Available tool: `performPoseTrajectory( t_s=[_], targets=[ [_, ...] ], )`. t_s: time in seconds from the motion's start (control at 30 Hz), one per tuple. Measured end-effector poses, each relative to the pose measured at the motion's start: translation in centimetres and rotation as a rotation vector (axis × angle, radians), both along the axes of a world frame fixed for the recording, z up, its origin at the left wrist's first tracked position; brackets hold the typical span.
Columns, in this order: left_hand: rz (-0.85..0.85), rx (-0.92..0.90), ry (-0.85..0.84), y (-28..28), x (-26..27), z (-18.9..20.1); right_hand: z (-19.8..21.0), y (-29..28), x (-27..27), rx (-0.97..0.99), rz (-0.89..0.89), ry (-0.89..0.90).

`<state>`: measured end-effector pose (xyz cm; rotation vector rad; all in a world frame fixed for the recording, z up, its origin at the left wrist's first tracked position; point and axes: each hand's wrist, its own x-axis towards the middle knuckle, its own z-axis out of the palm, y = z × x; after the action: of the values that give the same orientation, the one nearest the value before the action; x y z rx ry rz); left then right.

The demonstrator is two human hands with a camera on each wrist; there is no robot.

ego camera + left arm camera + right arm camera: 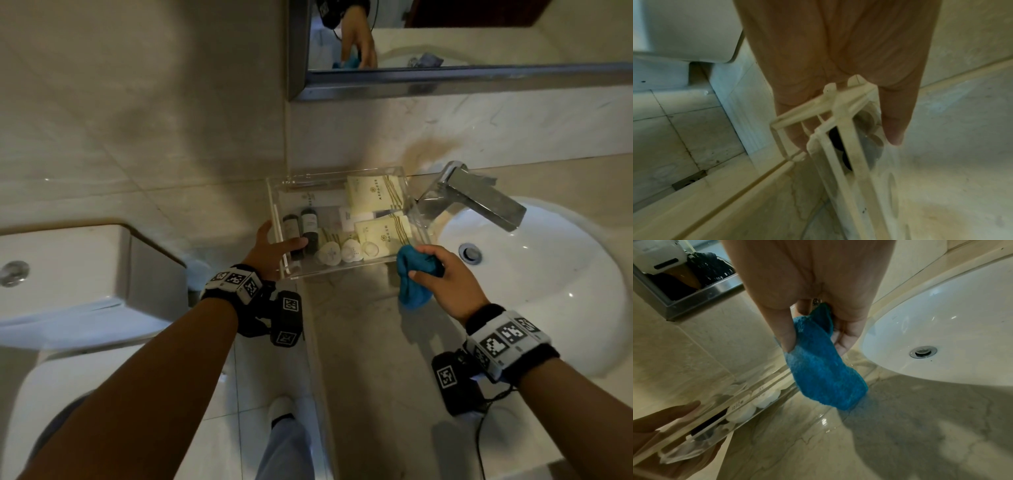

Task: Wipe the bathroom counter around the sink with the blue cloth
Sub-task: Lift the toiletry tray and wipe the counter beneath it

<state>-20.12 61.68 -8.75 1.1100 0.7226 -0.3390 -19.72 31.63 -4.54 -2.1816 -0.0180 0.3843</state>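
Note:
My right hand (pixel 432 269) grips the blue cloth (pixel 411 286) bunched between thumb and fingers, just left of the white sink (pixel 548 274). In the right wrist view the cloth (pixel 824 369) hangs down to the beige marble counter (pixel 879 443); whether it touches the stone is unclear. My left hand (pixel 275 249) grips the left end of a clear acrylic tray (pixel 274 192), thumb on top and fingers beneath. The tray (pixel 840 129) holds small dark bottles, white caps and cream sachets and sits tilted, its left end raised.
A chrome faucet (pixel 479 197) juts over the basin right behind the tray. A mirror frame (pixel 445 80) runs along the wall above. A white toilet and its cistern (pixel 85 274) stand left of the counter edge. The drain (pixel 470 253) is in the bowl.

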Motion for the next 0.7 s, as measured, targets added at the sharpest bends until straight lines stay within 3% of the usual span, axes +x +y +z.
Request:
performPoseTrajectory(
  t_s=[0.27, 0.43, 0.7],
  targets=[
    [-0.007, 0.024, 0.080, 0.2, 0.0, 0.9, 0.2, -0.5, -0.5, 0.013, -0.009, -0.001],
    [-0.122, 0.062, 0.169, 0.5, -0.6, 1.9, 0.3, -0.8, -0.6, -0.004, -0.010, -0.004],
    [-0.206, 0.054, 0.149, 0.9, -1.2, 2.2, 0.5, -1.1, -1.1, 0.019, -0.020, 0.011]
  ],
)
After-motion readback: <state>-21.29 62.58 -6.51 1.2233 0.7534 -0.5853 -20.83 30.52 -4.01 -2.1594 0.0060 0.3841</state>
